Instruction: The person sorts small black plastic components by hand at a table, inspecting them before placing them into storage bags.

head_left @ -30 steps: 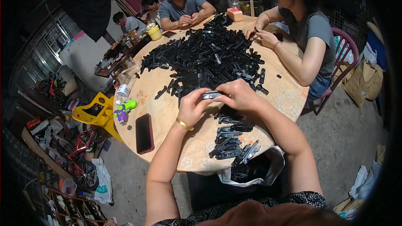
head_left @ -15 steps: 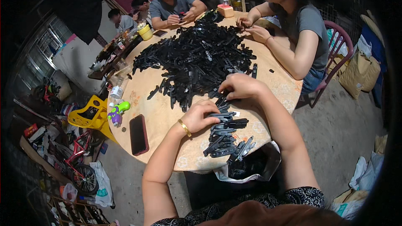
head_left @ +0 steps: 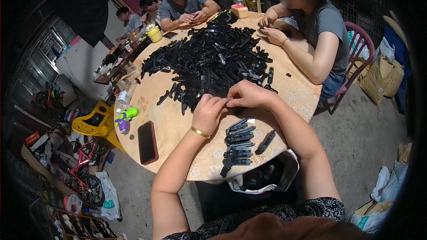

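A large heap of slim black plastic pieces [head_left: 200, 62] covers the middle of the round table. At the heap's near edge my left hand [head_left: 208, 112], with a gold bangle at the wrist, and my right hand [head_left: 250, 94] meet fingertip to fingertip. Both hands are closed; what they pinch is hidden behind the fingers. Below them, a row of similar pieces [head_left: 239, 140] lies stacked side by side, one slanting across its near end. One single black piece [head_left: 266, 142] rests apart, right of the row. An open white bag [head_left: 291, 169] with dark contents hangs at the table's near edge.
A phone [head_left: 147, 142] and a green-purple toy gun [head_left: 126, 119] lie on the left of the table [head_left: 178, 151]. Two people sit across and to the right, handling small things. A yellow chair [head_left: 95, 122] stands left, a purple chair [head_left: 362, 49] right.
My hands came together at the heap's edge, the left leaving the row. The row is shorter, its loose near-end pieces are gone, and a single piece now lies to its right.
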Demonstrator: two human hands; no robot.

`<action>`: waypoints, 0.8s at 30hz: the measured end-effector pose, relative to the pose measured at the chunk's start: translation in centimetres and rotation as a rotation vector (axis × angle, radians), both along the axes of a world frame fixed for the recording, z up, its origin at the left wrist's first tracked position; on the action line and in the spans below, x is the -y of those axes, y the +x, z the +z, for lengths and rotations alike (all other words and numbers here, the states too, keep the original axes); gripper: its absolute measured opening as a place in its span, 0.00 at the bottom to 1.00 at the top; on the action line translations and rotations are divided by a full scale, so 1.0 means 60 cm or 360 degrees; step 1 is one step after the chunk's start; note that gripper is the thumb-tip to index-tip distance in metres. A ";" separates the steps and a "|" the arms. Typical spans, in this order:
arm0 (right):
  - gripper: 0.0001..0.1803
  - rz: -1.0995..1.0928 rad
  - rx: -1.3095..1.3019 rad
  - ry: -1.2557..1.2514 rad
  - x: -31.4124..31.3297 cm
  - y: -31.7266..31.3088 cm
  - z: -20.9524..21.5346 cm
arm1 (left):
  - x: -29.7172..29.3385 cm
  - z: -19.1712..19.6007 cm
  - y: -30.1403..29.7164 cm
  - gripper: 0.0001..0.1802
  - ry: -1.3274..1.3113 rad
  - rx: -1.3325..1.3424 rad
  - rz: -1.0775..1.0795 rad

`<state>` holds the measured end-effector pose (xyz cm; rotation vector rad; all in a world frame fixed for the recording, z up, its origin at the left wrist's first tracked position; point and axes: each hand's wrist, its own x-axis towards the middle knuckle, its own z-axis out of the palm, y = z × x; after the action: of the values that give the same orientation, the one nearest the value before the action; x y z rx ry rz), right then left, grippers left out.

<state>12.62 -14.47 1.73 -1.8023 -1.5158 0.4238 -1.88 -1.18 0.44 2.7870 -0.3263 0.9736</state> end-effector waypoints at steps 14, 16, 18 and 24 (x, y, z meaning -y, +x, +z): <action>0.16 -0.0049 0.0464 0.0351 0.005 -0.003 -0.004 | -0.042 -0.004 -0.004 0.13 -0.2720 -0.0581 -0.0328; 0.14 -0.0064 -0.0029 0.0549 -0.006 -0.011 -0.005 | -0.037 -0.008 -0.003 0.13 -0.2663 -0.0427 -0.0426; 0.14 -0.0092 0.0006 0.0658 -0.009 -0.030 -0.001 | -0.030 -0.013 -0.004 0.14 -0.2640 -0.0383 -0.0439; 0.12 -0.0154 0.0184 0.0947 -0.028 -0.042 -0.021 | -0.028 -0.019 0.000 0.14 -0.2226 -0.0394 -0.0263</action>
<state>10.09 -12.78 0.47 -1.4300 -1.4283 -0.1743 -1.86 0.51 -0.69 1.5137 0.1464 0.4550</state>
